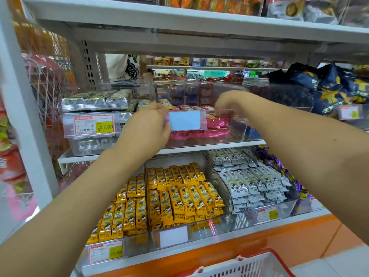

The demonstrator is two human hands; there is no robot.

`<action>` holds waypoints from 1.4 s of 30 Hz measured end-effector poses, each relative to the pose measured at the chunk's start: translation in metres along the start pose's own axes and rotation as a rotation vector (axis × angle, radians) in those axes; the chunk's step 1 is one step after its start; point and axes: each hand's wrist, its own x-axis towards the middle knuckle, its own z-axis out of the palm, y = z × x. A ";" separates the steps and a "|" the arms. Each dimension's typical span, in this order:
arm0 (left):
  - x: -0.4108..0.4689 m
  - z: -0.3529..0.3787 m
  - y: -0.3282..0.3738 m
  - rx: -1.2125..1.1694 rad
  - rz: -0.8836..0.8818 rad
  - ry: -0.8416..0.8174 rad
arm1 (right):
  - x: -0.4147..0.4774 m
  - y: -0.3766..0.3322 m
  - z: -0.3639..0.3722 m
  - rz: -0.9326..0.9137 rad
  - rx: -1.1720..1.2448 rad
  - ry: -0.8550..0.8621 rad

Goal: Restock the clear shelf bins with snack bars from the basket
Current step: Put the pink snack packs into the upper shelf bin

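Where the middle shelf (pixel 209 146) begins at your left, silver packs (pixel 95 100) fill a bin behind a price tag (pixel 93 125) reading 17.80. Just right of that, your left hand (pixel 147 126) is clenched round the left front corner of the clear bin (pixel 233 136), fingers curled against its wall beside the blank label holder (pixel 184 120). Below your left wrist, on the lower shelf, yellow bars (pixel 169 196) stand in rows in two bins. Behind the label holder, pink snack bars (pixel 217 121) lie in a low stack inside the clear bin. Your right hand (pixel 225 102) reaches over the right end of the bin's front rim, fingers hooked down over the edge and gripping it. The fingertips are blurred, so whether they also touch the bars cannot be told. At the bottom edge the basket (pixel 249 266), white with a red rim, shows only its top; its contents are out of view. Further right, grey-white bars (pixel 249 180) fill a lower bin, then purple wrappers (pixel 279 166). Dark blue bags (pixel 329 86) are piled on the middle shelf beyond your right arm.
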 end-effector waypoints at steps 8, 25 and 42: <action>-0.016 0.010 0.024 -0.106 0.007 0.077 | -0.019 0.007 0.000 -0.080 0.084 0.123; -0.242 0.187 0.056 -0.246 -0.022 -0.854 | -0.163 0.101 0.255 -0.222 0.223 -0.070; -0.337 0.257 -0.001 0.005 -0.625 -1.165 | -0.230 0.111 0.576 0.359 0.454 -0.876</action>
